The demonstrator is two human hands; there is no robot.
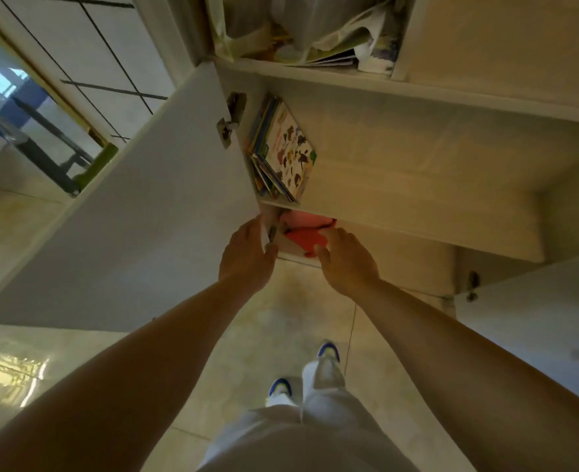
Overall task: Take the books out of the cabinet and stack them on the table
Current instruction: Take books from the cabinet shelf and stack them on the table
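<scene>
Hands reaching into lowest cabinet (417, 158) shelf: left hand (247, 255) at door edge, fingers hidden, grasp undeterminable; right hand (346, 260) on red item (303, 241), fingers curled toward it, closed grasp unconfirmed. Books (286, 153) leaning upright on shelf above, against left wall, untouched. For clean removal: steady row with one hand, grip several spines together, draw straight out, avoid toppling remainder.
</scene>
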